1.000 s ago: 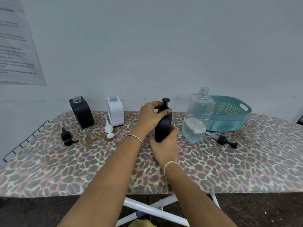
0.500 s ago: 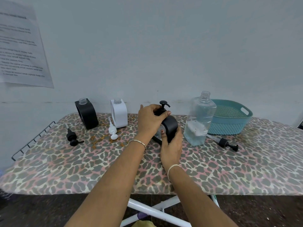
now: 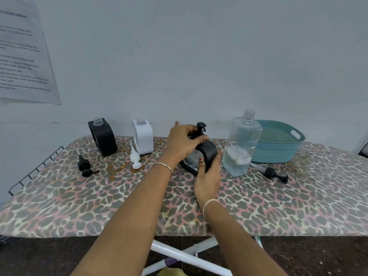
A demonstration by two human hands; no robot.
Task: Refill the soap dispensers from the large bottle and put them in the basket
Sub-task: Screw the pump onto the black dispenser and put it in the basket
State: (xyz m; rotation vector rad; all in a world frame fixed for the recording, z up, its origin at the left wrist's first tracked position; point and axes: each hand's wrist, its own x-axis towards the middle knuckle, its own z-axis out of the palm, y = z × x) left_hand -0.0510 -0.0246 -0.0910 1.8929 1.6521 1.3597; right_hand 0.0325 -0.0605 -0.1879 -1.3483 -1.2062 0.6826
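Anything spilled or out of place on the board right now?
Orange-brown blotches mark the board cover just left of the white pump; they look like a stain or dried spill, wetness unclear. The black dispenser sits tilted between the left hand and right hand. Nothing else looks spilled.

Board cover (image 3: 79, 206): leopard print, grey spots on cream and pink, with rust-orange stains. Pump-topped dispenser (image 3: 210, 153): black with a clear face. Open black dispenser (image 3: 104, 140): black. White dispenser (image 3: 143, 139): white. Left pump (image 3: 84, 166) and right pump (image 3: 274, 173): black. Middle pump (image 3: 135, 159): white. Large bottle (image 3: 241, 144): clear, colourless liquid. Basket (image 3: 278, 154): teal, woven pattern. Wall (image 3: 199, 56): pale grey-blue. Right hand (image 3: 208, 180): red thumbnail.
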